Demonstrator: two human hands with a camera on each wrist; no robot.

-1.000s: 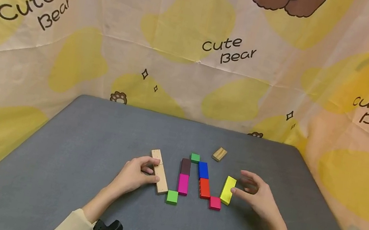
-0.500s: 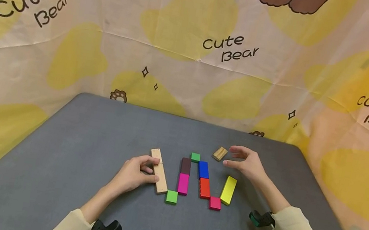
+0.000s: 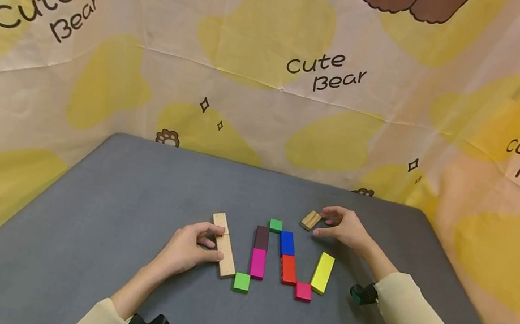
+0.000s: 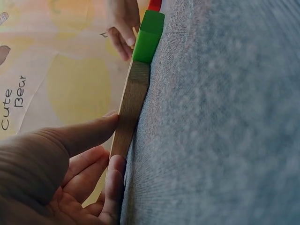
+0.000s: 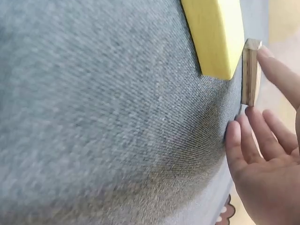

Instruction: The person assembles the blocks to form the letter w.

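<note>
My left hand (image 3: 186, 246) rests on two pale wooden blocks (image 3: 225, 256) laid end to end in a slanting line. Its thumb and fingertips touch them, and the other fingers are loosely bent. Far back on the table, my right hand (image 3: 344, 228) spreads its thumb and fingers beside a small striped brown wooden block (image 3: 311, 220). In the right wrist view, the fingertips come very close to that block (image 5: 251, 75); whether they touch it I cannot tell. A yellow block (image 3: 322, 273) lies in front of the right hand.
Coloured blocks form a zigzag: light green (image 3: 241, 283), magenta (image 3: 258, 264), dark brown (image 3: 261, 238), green (image 3: 275, 226), blue (image 3: 287, 243), red (image 3: 288, 270) and pink (image 3: 303, 292). They lie on a grey table (image 3: 95, 249). A printed cloth (image 3: 261, 30) hangs behind.
My right hand has left the yellow block and moved away from me, over to the striped wooden block. My left hand keeps its place on the pale blocks.
</note>
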